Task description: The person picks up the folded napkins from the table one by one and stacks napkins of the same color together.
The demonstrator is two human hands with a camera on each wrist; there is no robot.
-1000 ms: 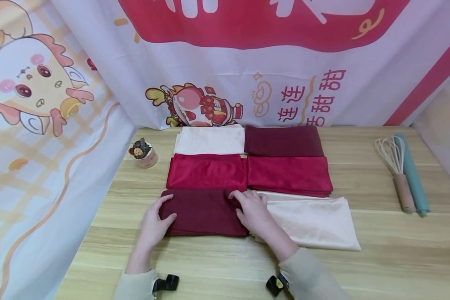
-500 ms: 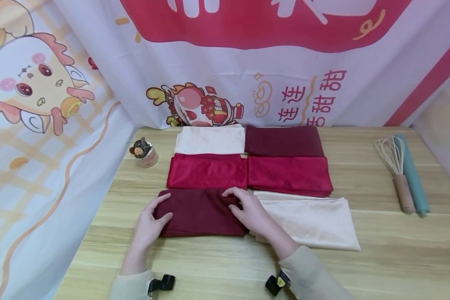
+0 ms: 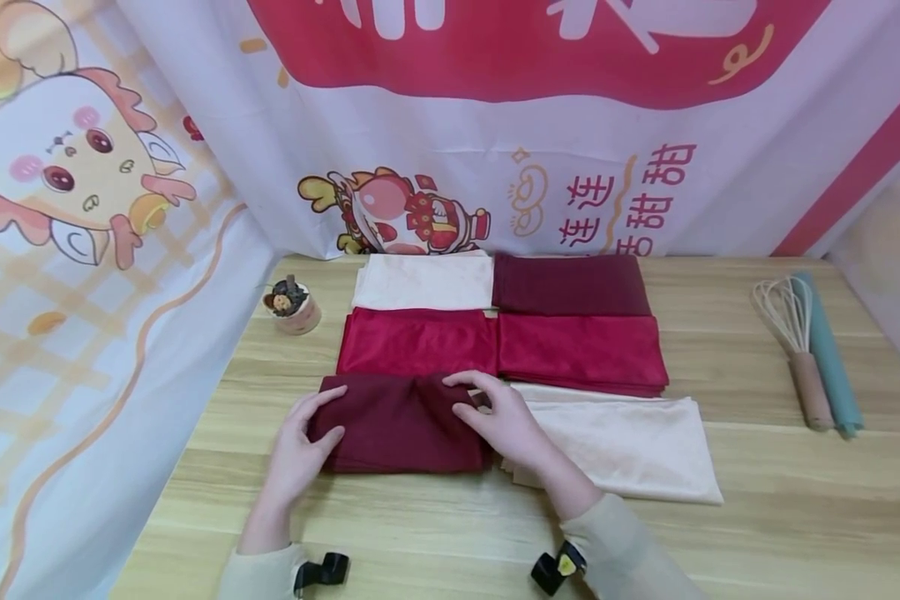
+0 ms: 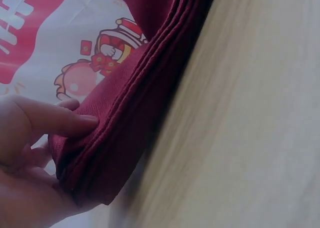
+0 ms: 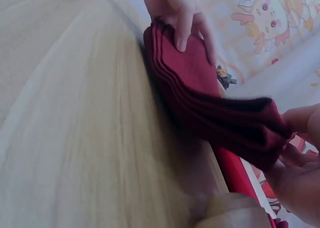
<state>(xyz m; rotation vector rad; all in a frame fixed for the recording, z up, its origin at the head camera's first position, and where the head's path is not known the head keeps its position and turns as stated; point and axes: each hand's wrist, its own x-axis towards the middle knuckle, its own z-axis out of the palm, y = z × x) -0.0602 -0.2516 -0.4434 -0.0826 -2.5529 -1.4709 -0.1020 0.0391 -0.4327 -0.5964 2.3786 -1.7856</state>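
A folded dark maroon cloth (image 3: 397,423) lies at the front left of a grid of folded cloths on the wooden table (image 3: 450,542). My left hand (image 3: 321,422) pinches its left end, with the thumb (image 4: 60,120) on top of the stacked layers (image 4: 125,113) and the fingers beneath. At the other end, my right hand (image 3: 471,402) grips the cloth, whose layers (image 5: 215,108) rise slightly off the table and wrinkle. In the right wrist view the left hand (image 5: 182,18) shows at the far end and the right hand's fingers (image 5: 300,153) at the near end.
Behind lie two red cloths (image 3: 416,342) (image 3: 579,350), a white one (image 3: 423,282) and a dark maroon one (image 3: 570,285). A cream cloth (image 3: 622,446) lies under my right wrist. A small pot (image 3: 292,307) stands at the left; a whisk (image 3: 791,333) and a teal roll (image 3: 828,358) lie at the right.
Both hands have slid the dark maroon cloth a little to the left, away from the cream cloth. Its right end has bunched up under the right hand's fingers.
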